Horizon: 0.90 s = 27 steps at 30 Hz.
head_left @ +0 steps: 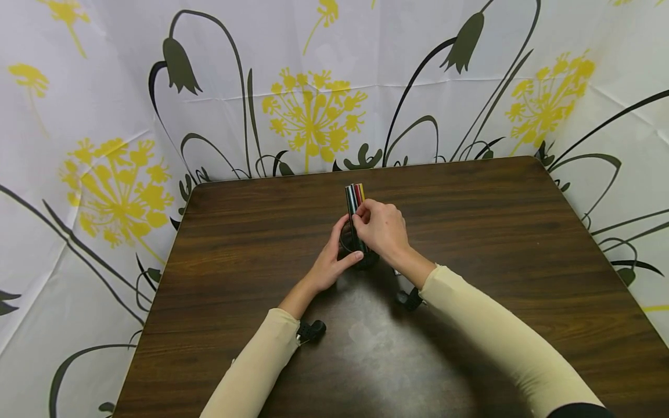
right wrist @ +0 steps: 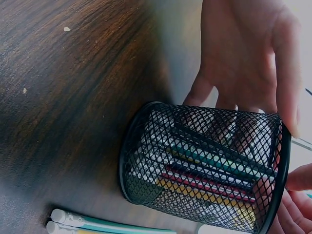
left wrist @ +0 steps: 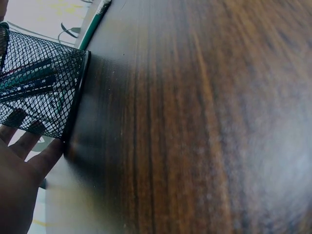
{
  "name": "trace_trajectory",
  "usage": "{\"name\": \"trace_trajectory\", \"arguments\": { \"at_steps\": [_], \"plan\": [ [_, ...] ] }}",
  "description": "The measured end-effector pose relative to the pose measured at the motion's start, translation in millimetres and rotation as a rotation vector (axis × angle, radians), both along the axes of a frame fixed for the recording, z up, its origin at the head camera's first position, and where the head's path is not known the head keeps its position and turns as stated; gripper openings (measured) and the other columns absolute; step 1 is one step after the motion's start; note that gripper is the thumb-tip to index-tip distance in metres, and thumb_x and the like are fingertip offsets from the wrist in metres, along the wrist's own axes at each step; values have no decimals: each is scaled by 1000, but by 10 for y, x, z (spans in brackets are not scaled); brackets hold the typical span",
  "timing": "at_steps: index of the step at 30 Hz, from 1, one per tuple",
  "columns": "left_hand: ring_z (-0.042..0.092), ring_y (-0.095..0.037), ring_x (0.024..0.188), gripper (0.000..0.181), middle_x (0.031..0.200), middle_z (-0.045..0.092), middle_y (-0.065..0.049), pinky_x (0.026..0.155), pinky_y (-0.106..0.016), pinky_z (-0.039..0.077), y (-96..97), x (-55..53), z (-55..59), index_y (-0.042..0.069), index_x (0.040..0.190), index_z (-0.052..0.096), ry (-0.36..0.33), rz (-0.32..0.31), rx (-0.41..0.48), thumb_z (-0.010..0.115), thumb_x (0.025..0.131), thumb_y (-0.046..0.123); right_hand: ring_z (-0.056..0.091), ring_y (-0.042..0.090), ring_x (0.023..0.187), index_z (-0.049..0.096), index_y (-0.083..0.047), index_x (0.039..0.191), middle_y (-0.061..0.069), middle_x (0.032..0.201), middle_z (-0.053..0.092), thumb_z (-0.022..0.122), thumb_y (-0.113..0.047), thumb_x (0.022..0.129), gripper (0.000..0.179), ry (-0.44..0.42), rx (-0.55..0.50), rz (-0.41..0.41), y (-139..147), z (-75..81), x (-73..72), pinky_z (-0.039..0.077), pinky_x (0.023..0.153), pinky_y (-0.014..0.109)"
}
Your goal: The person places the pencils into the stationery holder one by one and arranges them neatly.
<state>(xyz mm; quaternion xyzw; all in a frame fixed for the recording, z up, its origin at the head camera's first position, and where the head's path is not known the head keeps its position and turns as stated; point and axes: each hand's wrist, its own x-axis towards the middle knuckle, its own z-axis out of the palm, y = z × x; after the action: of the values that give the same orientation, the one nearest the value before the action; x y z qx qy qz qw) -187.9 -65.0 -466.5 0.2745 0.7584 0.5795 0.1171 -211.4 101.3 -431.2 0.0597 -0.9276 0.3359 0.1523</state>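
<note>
A black wire-mesh pencil cup [right wrist: 204, 163] stands on the table, its lower part [head_left: 367, 261] in shadow in the head view. Several pencils [head_left: 354, 194], dark, pale, red and yellow, rise from it in a tight bundle. My left hand [head_left: 331, 264] holds the cup from the left; in the right wrist view its thumb lies at the rim, with fingers along the mesh. At the cup's mouth my right hand [head_left: 385, 229] pinches the pencils with thumb and fingers, partly covering them. How many it grips I cannot tell.
Two pencils with white erasers [right wrist: 97, 222] lie on the table beside the cup. A green pencil [left wrist: 93, 27] shows past the cup's base in the left wrist view. Behind the wooden table [head_left: 251, 232] hangs a flowered curtain [head_left: 219, 116].
</note>
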Motion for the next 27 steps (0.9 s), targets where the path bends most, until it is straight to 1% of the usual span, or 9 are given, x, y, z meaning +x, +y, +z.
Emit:
{"name": "trace_trajectory", "arguments": {
  "at_steps": [6,9,13,17,20,23,25,27],
  "plan": [
    [25,-39,142,77,156,23,-19,108,-58,30,1,5,6,8,156,8,-3,6,-28,57,97,10,57,13,56,69,-15,80,-4,68,64,70,-20,87,9,18,3,9,19,-26,-14,45,50,33],
    [25,-38,142,77,157,23,-20,108,-58,29,2,7,7,9,157,8,-9,9,-29,57,97,7,57,12,55,69,-14,80,-4,67,63,70,-19,87,9,26,0,20,25,-30,-21,45,49,33],
    [25,-37,142,77,157,22,-20,108,-59,28,4,4,8,9,156,9,-14,14,-19,57,96,7,57,12,55,69,-13,81,-4,67,64,70,-19,87,9,36,-26,42,43,-28,-26,45,49,32],
    [28,-38,140,77,157,23,-21,108,-59,29,5,0,1,8,156,9,-14,10,-8,58,96,7,59,12,57,70,-11,83,-2,70,66,70,-19,88,9,58,-62,61,96,-20,-17,47,51,31],
    [29,-38,139,78,156,23,-22,108,-58,29,9,-3,-8,7,156,9,-13,7,3,58,96,7,60,11,57,70,-9,84,-1,68,66,69,-17,88,9,98,-117,62,166,-13,-16,48,51,30],
    [30,-37,139,78,156,24,-21,108,-58,29,13,-3,-13,7,156,10,-7,14,8,59,95,8,60,10,51,69,-7,84,-1,63,65,68,-14,89,9,130,-217,45,263,-12,-36,47,48,29],
    [29,-37,140,79,155,25,-22,108,-59,29,14,-2,-13,7,156,10,-3,20,9,59,95,10,60,9,47,68,-7,84,0,61,63,68,-14,89,9,118,-281,19,343,-34,-64,48,46,28],
    [29,-38,140,79,155,25,-22,108,-59,28,13,4,-11,7,156,10,0,24,3,60,95,11,60,9,45,68,-7,84,0,60,62,68,-15,90,10,72,-314,-13,429,-77,-93,49,45,27]
  ]
}}
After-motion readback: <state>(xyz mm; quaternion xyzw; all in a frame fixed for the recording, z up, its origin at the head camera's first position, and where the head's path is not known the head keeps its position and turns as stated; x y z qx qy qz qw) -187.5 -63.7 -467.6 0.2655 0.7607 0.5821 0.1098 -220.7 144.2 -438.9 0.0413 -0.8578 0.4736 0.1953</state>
